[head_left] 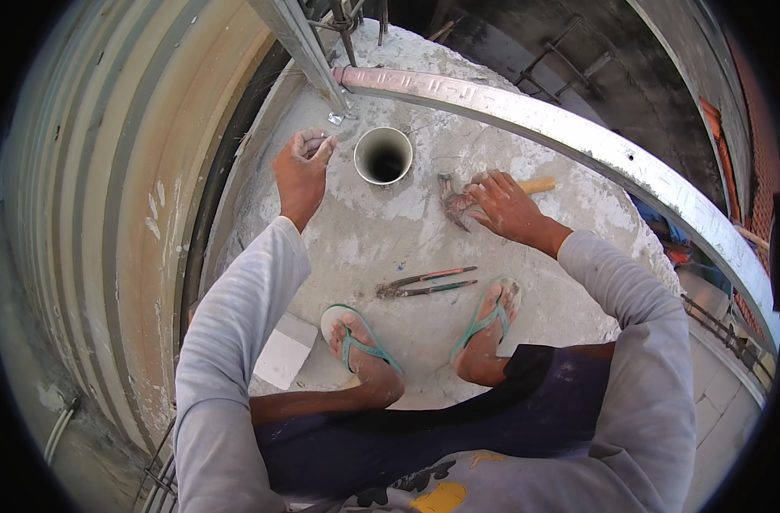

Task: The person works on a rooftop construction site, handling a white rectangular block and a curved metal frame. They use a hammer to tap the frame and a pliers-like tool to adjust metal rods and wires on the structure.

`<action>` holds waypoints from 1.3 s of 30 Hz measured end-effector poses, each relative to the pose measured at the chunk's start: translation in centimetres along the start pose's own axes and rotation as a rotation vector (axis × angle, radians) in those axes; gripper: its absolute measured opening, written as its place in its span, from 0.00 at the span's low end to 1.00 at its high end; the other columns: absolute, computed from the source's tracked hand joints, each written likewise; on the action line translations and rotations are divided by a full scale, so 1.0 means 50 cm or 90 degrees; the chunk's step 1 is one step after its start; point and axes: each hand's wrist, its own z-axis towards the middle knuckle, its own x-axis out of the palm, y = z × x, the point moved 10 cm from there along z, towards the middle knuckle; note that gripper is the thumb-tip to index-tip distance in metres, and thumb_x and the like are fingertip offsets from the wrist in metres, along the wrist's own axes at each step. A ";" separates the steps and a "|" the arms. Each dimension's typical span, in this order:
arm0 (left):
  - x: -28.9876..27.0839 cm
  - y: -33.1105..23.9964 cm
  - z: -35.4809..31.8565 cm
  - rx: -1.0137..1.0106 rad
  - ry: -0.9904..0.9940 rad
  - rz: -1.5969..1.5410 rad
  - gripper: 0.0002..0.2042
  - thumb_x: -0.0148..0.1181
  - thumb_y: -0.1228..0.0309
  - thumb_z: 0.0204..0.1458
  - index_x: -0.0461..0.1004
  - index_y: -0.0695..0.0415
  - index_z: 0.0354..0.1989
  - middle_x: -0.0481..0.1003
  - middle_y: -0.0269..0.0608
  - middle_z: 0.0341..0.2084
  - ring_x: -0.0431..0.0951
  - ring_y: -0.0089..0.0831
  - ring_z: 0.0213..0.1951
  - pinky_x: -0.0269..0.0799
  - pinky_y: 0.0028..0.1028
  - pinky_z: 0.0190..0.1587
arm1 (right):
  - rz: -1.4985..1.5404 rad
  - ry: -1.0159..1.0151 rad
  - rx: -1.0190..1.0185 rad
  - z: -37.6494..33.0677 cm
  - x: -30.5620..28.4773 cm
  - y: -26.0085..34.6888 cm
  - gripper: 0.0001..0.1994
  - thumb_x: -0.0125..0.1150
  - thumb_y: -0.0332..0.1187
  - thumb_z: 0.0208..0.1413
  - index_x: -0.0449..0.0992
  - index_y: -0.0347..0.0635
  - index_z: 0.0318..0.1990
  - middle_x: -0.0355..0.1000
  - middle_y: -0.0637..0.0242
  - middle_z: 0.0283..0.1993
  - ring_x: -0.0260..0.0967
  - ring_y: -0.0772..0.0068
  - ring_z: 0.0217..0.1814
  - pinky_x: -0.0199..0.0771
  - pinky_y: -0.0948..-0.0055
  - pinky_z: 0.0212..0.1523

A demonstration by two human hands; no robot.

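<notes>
My left hand [303, 178] is held just left of a round white pipe opening [359, 161] set in the concrete. Its thumb and fingers are curled together in a pinch. Whatever lies between them is too small to make out. Over on the right, my right hand [511, 208] is closed round a claw hammer [452, 202] close to its metal head. The hammer's wooden handle sticks out beyond my fingers to the right. Pincers with long red and green handles [426, 280] lie on the concrete between my sandalled feet.
A metal channel [526, 109] arches across the far side, meeting an upright metal post [309, 56]. Corrugated sheeting [142, 171] walls the left. A pale block [285, 350] lies by my left foot. Rebar [345, 38] rises at the back; the rough slab [561, 282] ends at the right.
</notes>
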 end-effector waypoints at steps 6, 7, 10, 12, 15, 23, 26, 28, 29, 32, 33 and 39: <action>0.067 0.045 0.038 0.010 -0.162 -0.019 0.10 0.68 0.69 0.60 0.84 0.63 0.44 0.85 0.43 0.35 0.83 0.25 0.38 0.76 0.26 0.45 | 0.003 0.131 0.093 -0.093 0.060 -0.136 0.22 0.69 0.42 0.59 0.72 0.41 0.56 0.70 0.53 0.57 0.65 0.51 0.62 0.66 0.53 0.66; 0.076 0.038 0.042 0.029 -0.174 -0.006 0.10 0.68 0.69 0.60 0.84 0.62 0.44 0.85 0.42 0.35 0.83 0.25 0.38 0.76 0.26 0.45 | 0.000 0.125 0.102 -0.095 0.067 -0.144 0.23 0.69 0.41 0.58 0.72 0.41 0.56 0.70 0.53 0.57 0.65 0.51 0.62 0.67 0.54 0.66; 0.091 0.032 0.043 0.060 -0.212 0.014 0.09 0.68 0.70 0.59 0.85 0.61 0.43 0.86 0.42 0.35 0.84 0.25 0.37 0.77 0.26 0.44 | -0.025 0.126 0.115 -0.103 0.064 -0.152 0.23 0.70 0.39 0.58 0.72 0.40 0.56 0.71 0.53 0.56 0.67 0.51 0.60 0.68 0.55 0.63; 0.094 0.040 0.042 0.055 -0.223 0.017 0.08 0.68 0.71 0.58 0.85 0.60 0.43 0.86 0.42 0.35 0.84 0.26 0.36 0.77 0.26 0.43 | -0.012 0.143 0.113 -0.109 0.062 -0.150 0.22 0.69 0.39 0.58 0.72 0.40 0.56 0.72 0.52 0.55 0.69 0.50 0.59 0.70 0.55 0.61; 0.101 0.044 0.050 0.070 -0.220 0.046 0.08 0.70 0.73 0.55 0.84 0.60 0.42 0.85 0.43 0.35 0.85 0.28 0.35 0.78 0.27 0.42 | 0.056 0.152 0.095 -0.129 0.037 -0.140 0.20 0.63 0.39 0.65 0.70 0.36 0.58 0.75 0.46 0.49 0.76 0.46 0.48 0.75 0.51 0.49; 0.105 0.052 0.059 0.166 -0.270 0.061 0.07 0.71 0.76 0.52 0.83 0.59 0.39 0.83 0.45 0.34 0.85 0.35 0.32 0.79 0.30 0.39 | 0.359 0.086 0.214 -0.050 -0.041 -0.115 0.19 0.59 0.30 0.67 0.66 0.32 0.60 0.77 0.44 0.39 0.79 0.45 0.39 0.78 0.56 0.40; 0.106 0.050 0.058 0.173 -0.275 0.055 0.06 0.72 0.76 0.51 0.81 0.60 0.36 0.82 0.46 0.30 0.84 0.36 0.30 0.78 0.32 0.37 | 0.333 0.005 0.133 0.020 -0.071 -0.088 0.19 0.61 0.30 0.66 0.67 0.35 0.60 0.77 0.44 0.42 0.79 0.43 0.40 0.79 0.55 0.40; 0.105 0.053 0.062 0.173 -0.281 0.047 0.07 0.72 0.76 0.51 0.80 0.60 0.35 0.81 0.46 0.29 0.83 0.37 0.30 0.78 0.32 0.36 | 0.294 -0.026 0.121 0.070 -0.076 -0.081 0.19 0.61 0.33 0.65 0.68 0.40 0.60 0.78 0.45 0.45 0.78 0.40 0.42 0.79 0.53 0.41; 0.105 0.053 0.062 0.178 -0.284 0.041 0.06 0.72 0.76 0.51 0.79 0.60 0.34 0.81 0.46 0.28 0.83 0.38 0.29 0.77 0.33 0.36 | 0.291 -0.030 0.137 0.090 -0.071 -0.082 0.19 0.61 0.33 0.65 0.68 0.40 0.60 0.78 0.45 0.46 0.78 0.40 0.42 0.80 0.52 0.41; 0.107 0.068 0.065 0.155 -0.280 0.026 0.06 0.71 0.76 0.51 0.79 0.60 0.34 0.80 0.46 0.28 0.82 0.39 0.29 0.77 0.34 0.35 | 0.292 -0.062 0.156 0.140 -0.056 -0.082 0.19 0.61 0.32 0.65 0.68 0.39 0.60 0.78 0.44 0.47 0.78 0.39 0.43 0.80 0.51 0.42; 0.107 0.070 0.066 0.162 -0.280 0.021 0.06 0.71 0.76 0.51 0.80 0.59 0.34 0.80 0.46 0.28 0.82 0.40 0.29 0.77 0.35 0.35 | 0.297 -0.084 0.143 0.155 -0.055 -0.080 0.19 0.61 0.32 0.65 0.68 0.39 0.60 0.78 0.44 0.47 0.78 0.38 0.43 0.79 0.50 0.42; 0.105 0.071 0.062 0.188 -0.294 -0.010 0.07 0.72 0.74 0.49 0.79 0.59 0.32 0.80 0.46 0.30 0.81 0.45 0.33 0.76 0.39 0.38 | 0.237 -0.149 0.053 0.218 -0.028 -0.088 0.20 0.60 0.33 0.66 0.67 0.37 0.61 0.77 0.41 0.49 0.77 0.33 0.43 0.79 0.48 0.41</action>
